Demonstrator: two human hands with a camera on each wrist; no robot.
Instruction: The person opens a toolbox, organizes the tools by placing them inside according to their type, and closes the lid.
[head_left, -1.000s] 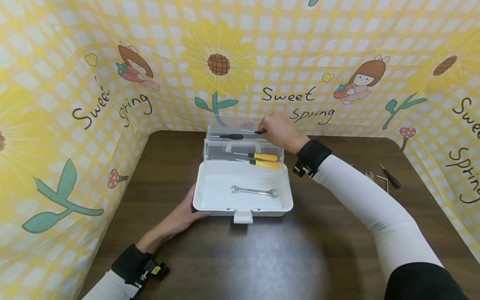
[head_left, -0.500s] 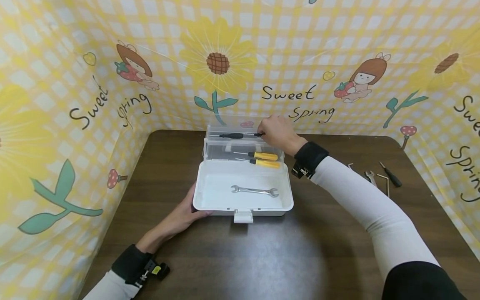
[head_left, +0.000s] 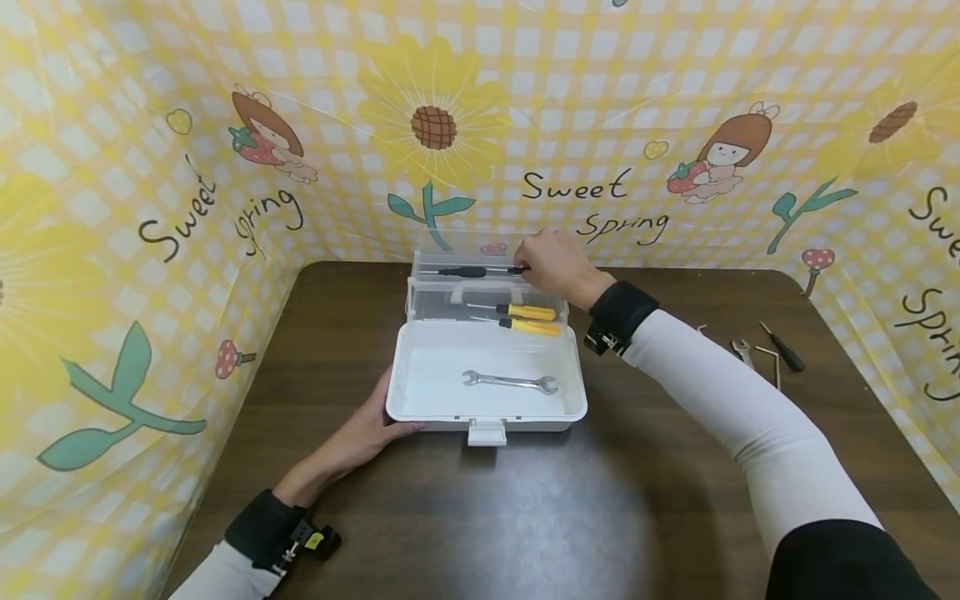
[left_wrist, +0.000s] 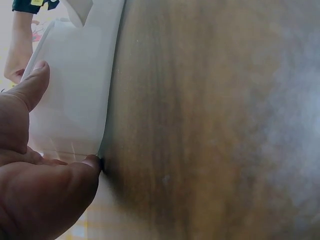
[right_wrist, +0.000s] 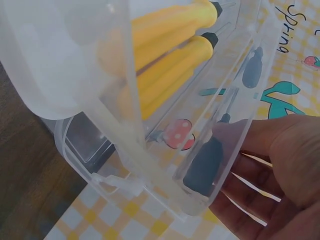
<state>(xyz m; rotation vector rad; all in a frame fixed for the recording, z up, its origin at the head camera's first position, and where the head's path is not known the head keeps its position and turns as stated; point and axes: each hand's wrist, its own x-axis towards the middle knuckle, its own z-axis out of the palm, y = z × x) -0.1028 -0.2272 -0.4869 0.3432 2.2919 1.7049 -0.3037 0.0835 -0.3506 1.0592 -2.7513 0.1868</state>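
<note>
A white toolbox [head_left: 422, 375] stands open on the table, a double open-ended wrench [head_left: 510, 383] lying in its bottom. Two yellow-handled screwdrivers [head_left: 531, 313] lie in a clear tray [head_left: 435, 308] raised behind it. Higher up, another clear tray holds a black screwdriver [head_left: 462, 272]. My left hand [head_left: 367, 427] grips the box's front left corner, thumb [left_wrist: 36, 89] against its wall. My right hand [head_left: 558, 267] is at the upper tray's right end. There its fingertips pinch a second black screwdriver [right_wrist: 206, 165] low in the tray; the other fingers curl behind the clear wall.
On the table's right lie a black screwdriver [head_left: 783, 348], a hex key [head_left: 776, 367] and a wrench [head_left: 742, 352], partly behind my right sleeve [head_left: 712, 392]. A patterned cloth [head_left: 480, 150] rises behind the table and along both sides.
My right hand has lowered slightly, bringing the black screwdriver from just above the upper tray down into it. My left hand keeps its place on the toolbox.
</note>
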